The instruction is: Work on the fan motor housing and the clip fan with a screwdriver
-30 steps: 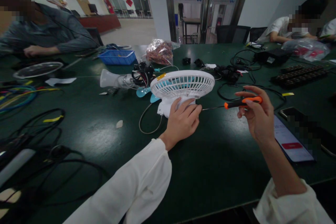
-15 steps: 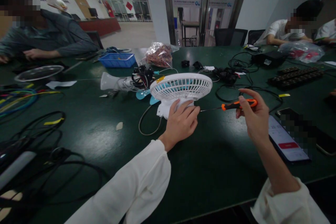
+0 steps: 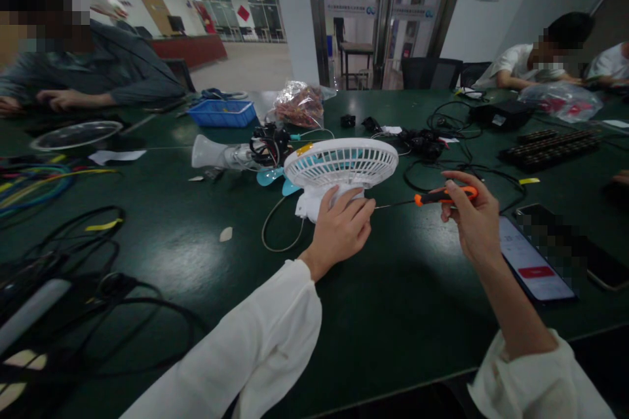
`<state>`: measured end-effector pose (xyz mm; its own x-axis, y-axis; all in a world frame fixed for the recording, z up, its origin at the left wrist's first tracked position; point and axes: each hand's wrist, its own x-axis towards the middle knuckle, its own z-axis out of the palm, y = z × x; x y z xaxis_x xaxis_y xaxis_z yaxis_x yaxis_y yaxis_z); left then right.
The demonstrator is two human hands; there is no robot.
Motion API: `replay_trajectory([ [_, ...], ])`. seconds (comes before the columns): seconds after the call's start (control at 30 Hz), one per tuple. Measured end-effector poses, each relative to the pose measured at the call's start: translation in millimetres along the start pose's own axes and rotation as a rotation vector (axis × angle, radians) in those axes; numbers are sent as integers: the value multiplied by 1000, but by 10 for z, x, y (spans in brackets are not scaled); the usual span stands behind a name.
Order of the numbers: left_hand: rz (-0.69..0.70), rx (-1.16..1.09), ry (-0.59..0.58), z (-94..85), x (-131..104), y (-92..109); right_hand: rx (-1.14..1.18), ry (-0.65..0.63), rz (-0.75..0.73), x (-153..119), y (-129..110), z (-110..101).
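A white fan head [image 3: 339,160] with a slotted round cage lies on the dark green table, its motor housing toward me. My left hand [image 3: 343,226] is wrapped over the housing. An orange and black screwdriver [image 3: 445,196] is in my right hand [image 3: 474,216], between thumb and fingers. Its thin shaft points left, and the tip is at the housing beside my left fingertips; the exact contact point is hidden. Light blue blades [image 3: 270,176] show behind the cage on the left. A grey cable [image 3: 265,236] loops from the housing.
Left of the fan lies a white stand part [image 3: 211,152], with a blue basket [image 3: 221,113] behind it. Black cables [image 3: 147,304] spread at the left. Two phones, one lit [image 3: 533,262], lie right of my right hand. Other people sit at the far left and right.
The view has shifted slightly. My right hand and the screwdriver handle have turned or moved a little; my left hand stays on the fan housing.
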<state>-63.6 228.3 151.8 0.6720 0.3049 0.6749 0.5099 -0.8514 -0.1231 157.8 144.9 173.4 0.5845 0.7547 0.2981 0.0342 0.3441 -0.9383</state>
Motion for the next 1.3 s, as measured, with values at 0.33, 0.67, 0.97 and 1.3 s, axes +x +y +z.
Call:
replay_trajectory([
  [0.33,-5,-8,2,2,-8,10,109,-80,54,18,33,-43],
  [0.67,-4,-5,-15,-4,-8,14,74,45,-8,36,87,-20],
  [0.97,-5,14,-14,17,-11,18,-622,-299,-263,-35,168,10],
  [1.3,-19,1,23,38,-17,7,-1072,-959,-430,-110,435,0],
])
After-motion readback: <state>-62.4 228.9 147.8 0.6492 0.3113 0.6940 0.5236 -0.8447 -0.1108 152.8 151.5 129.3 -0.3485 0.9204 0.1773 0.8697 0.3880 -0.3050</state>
